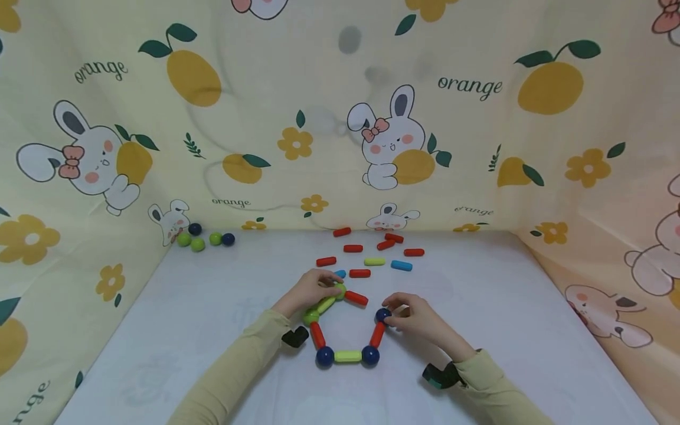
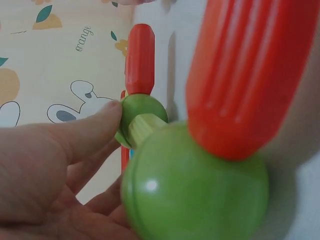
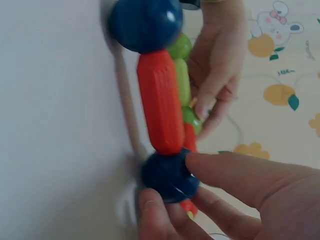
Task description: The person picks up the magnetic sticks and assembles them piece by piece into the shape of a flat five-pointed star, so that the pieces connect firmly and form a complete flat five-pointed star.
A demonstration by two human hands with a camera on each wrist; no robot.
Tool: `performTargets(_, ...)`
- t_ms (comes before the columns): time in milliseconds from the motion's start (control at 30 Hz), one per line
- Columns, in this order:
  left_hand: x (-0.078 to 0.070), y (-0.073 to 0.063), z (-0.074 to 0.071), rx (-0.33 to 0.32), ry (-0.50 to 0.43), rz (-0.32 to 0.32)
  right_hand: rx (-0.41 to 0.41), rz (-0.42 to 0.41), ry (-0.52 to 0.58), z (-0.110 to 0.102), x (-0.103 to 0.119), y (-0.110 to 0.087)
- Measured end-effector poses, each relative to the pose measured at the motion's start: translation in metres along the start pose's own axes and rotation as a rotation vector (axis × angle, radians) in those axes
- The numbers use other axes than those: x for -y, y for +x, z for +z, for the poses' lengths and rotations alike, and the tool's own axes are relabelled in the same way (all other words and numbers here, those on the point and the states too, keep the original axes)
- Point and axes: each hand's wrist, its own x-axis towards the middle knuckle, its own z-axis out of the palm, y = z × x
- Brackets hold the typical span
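An open chain of balls and ridged rods lies on the white tabletop. My left hand (image 1: 310,291) pinches the green ball (image 2: 145,110) at the chain's far left; a red rod (image 1: 356,298) sticks out from it to the right. A yellow-green rod (image 1: 326,304) joins that ball to a second green ball (image 2: 195,185). On the other side, my right hand (image 1: 419,321) grips a dark blue ball (image 3: 170,177) between thumb and fingers, with a red rod (image 3: 160,102) attached. Space separates this ball from the far red rod's tip. Two dark blue balls and a yellow-green rod (image 1: 347,356) form the near side.
Several loose rods lie beyond the hands: red ones (image 1: 360,273), a yellow-green one (image 1: 374,261) and a blue one (image 1: 401,265). Green balls (image 1: 198,244) and dark blue balls (image 1: 228,239) sit at the back left corner. A patterned cloth (image 1: 329,195) encloses the table's back and sides.
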Motion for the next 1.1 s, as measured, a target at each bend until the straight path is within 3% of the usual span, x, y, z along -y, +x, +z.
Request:
performTargets(333, -0.006, 0.0, 0.004, 0.022, 0.028, 0.029, -0.041, -0.01, -0.008, 0.01, -0.001, 0.0)
performTargets(567, -0.008, 0.002, 0.004, 0.085, 0.057, 0.077, -0.048, -0.025, -0.022, 0.012, 0.003, 0.001)
performTargets(767, 0.0, -0.002, -0.002, 0.113, -0.007, 0.03, -0.035, -0.037, -0.016, 0.013, 0.003, 0.003)
performTargets(933, 0.008, -0.021, -0.015, 0.131, -0.074, -0.016, -0.021, -0.036, -0.008, 0.012, 0.001, 0.002)
performTargets(1100, 0.016, -0.052, -0.025, 0.093, -0.039, -0.065, -0.02, -0.037, -0.011, 0.009, 0.0, 0.001)
